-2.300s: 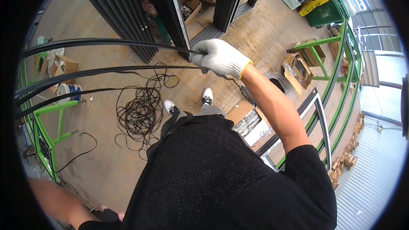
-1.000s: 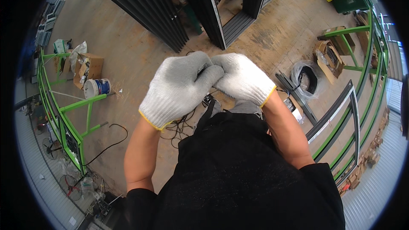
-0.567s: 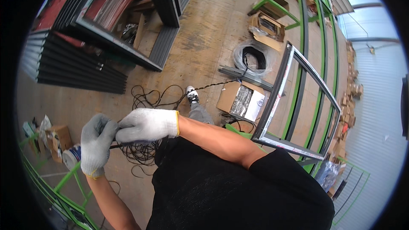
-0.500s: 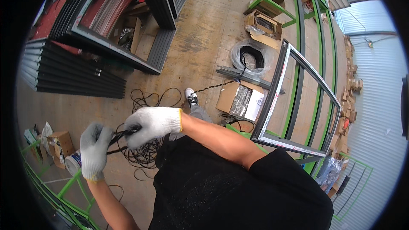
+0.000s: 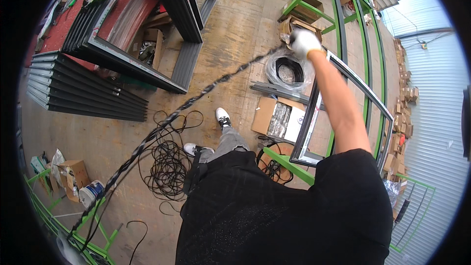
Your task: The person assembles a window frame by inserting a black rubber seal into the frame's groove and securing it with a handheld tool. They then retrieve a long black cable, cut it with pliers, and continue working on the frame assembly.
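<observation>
A long black rubber strip point(image 5: 211, 87), twisted along its length, is stretched nearly straight across the view from lower left to upper right. Its upper end is gripped in my right hand point(image 5: 305, 43), which wears a white knit glove and is smeared by motion. My left hand point(image 5: 69, 251), also gloved, is dim and partly cut off at the lower left rim; the strip's other end runs to it, and its fingers barely show. Thinner black strands hang beside the strip there. On the floor left of my feet lies a tangled heap of black strip point(image 5: 167, 167).
Dark metal frames point(image 5: 93, 86) are stacked at the left. A dark window frame point(image 5: 306, 132) leans on a green rack point(image 5: 343, 24) at the right. Near my feet are an open carton point(image 5: 265, 113) and a plastic-wrapped coil point(image 5: 289, 71). A white bucket point(image 5: 89, 194) stands lower left.
My hands, close together before, have moved wide apart. The right went up and far to the right, the left down to the lower left rim, with the strip drawn out between them.
</observation>
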`<state>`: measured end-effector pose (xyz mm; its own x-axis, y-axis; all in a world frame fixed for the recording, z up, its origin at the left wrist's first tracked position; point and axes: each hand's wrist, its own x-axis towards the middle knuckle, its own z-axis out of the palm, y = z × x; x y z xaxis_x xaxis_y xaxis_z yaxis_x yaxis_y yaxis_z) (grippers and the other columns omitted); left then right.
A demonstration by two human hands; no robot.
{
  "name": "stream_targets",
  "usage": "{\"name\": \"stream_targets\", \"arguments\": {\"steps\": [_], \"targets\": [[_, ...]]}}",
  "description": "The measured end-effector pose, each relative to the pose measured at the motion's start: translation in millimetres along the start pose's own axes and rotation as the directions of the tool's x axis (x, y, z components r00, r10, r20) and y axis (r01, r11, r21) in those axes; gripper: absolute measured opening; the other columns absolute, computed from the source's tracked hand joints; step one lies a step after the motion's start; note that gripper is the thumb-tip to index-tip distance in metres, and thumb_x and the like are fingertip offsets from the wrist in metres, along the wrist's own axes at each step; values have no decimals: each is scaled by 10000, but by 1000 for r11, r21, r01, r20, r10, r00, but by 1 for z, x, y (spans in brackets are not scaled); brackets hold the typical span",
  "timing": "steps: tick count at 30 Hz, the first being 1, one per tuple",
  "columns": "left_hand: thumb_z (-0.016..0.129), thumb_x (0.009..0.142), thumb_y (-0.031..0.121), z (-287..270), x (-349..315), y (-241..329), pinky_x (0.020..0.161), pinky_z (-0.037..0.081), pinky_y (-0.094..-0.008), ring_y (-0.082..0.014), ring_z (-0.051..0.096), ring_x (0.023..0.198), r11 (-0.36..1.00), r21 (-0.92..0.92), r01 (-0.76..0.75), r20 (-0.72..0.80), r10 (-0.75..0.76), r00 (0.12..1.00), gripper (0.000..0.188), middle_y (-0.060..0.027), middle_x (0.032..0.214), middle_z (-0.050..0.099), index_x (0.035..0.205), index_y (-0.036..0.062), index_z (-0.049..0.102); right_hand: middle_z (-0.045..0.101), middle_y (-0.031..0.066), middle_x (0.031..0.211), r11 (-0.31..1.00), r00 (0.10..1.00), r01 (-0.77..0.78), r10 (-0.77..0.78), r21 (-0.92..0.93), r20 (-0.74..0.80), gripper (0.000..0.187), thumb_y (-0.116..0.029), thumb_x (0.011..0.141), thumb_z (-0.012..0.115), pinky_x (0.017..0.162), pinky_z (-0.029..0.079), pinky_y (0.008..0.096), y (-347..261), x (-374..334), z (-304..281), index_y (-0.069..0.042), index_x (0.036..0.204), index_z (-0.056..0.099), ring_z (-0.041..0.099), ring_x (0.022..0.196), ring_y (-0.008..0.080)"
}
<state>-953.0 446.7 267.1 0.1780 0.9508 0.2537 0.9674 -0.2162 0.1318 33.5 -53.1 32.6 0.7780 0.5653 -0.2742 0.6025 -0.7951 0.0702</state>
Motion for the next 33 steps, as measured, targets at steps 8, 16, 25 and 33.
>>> {"name": "stream_targets", "arguments": {"steps": [8, 16, 25, 33], "targets": [[517, 1133, 363, -1, -18, 34, 1217, 400, -418, -296, 513, 1467, 760, -571, 310, -27, -395, 918, 551, -147, 1608, 540, 1570, 32, 558, 767, 192, 850, 938, 697, 345, -228, 38, -680, 374, -392, 980, 694, 847, 604, 444, -152, 51, -231, -32, 1012, 791, 761, 871, 387], [514, 1134, 257, -3, -59, -27, 1160, 415, -344, -208, 480, 1488, 815, -565, 125, -114, -227, 967, 478, -40, 1583, 560, 1571, 66, 560, 783, 165, 963, 697, 394, 686, -598, -210, -698, 270, -298, 961, 724, 859, 602, 413, -293, -94, -313, -55, 1064, 780, 762, 923, 352], [563, 1084, 170, -24, -95, 66, 727, 347, -209, -62, 474, 927, 699, -672, 243, -37, -359, 933, 355, 32, 1162, 573, 1403, 65, 677, 765, 260, 1149, 965, 952, 260, -251, 26, -176, 480, -194, 762, 822, 937, 603, 460, -229, -10, -164, -58, 1220, 776, 748, 1088, 414], [588, 1038, 162, 1, -87, 290, 488, 260, -216, -19, 382, 552, 668, -687, 285, 381, -3, 925, 190, 55, 840, 560, 1163, 63, 692, 764, 221, 1236, 820, 846, 458, -521, 344, 116, 422, -278, 921, 696, 1002, 571, 437, -264, -57, -69, -64, 1281, 749, 739, 1138, 381]]}}
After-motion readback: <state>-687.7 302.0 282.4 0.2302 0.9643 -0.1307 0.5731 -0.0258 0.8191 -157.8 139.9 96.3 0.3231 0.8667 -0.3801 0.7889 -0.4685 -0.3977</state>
